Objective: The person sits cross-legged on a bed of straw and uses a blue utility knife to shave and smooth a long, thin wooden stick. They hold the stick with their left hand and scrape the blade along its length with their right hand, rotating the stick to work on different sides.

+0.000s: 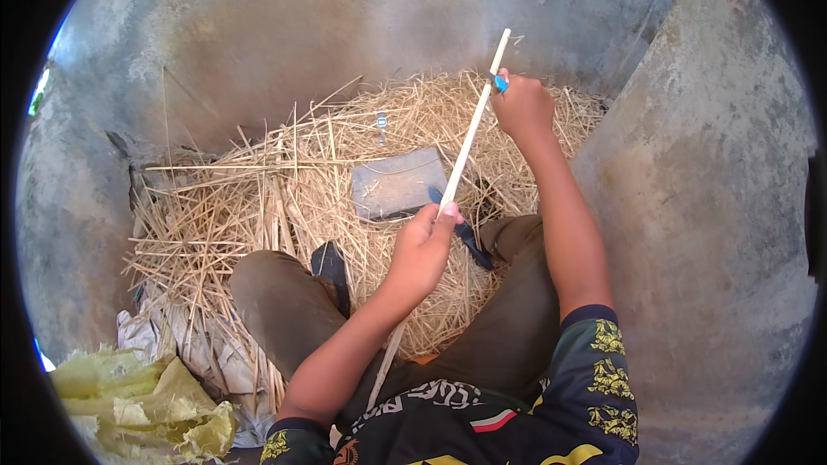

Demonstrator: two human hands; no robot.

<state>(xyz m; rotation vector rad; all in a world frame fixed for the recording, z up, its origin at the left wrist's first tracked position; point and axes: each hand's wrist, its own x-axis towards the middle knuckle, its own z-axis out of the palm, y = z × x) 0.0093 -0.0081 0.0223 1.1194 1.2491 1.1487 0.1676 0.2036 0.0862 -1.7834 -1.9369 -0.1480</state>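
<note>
A long, pale peeled stick (468, 138) slants across the middle, its far end up to the right and its lower part passing down toward my lap. My left hand (422, 245) is closed around it near its middle, thumb along the stick. Near its far end, my right hand (524, 108) is a fist around a small knife (500, 83) with a blue part showing. Most of that knife is hidden in the fist, and it touches the stick. A thin curl of shaving hangs beside the stick's tip. Below the stick lies a grey wooden block (396, 182) with shavings on it.
Loose straw and pale shavings (258, 232) cover the floor between my bent legs and the grey wall (301, 26). Another wall (706, 207) stands close on my right. A torn yellow-green sack (138, 405) lies at lower left. Dark footwear (330, 271) shows by my legs.
</note>
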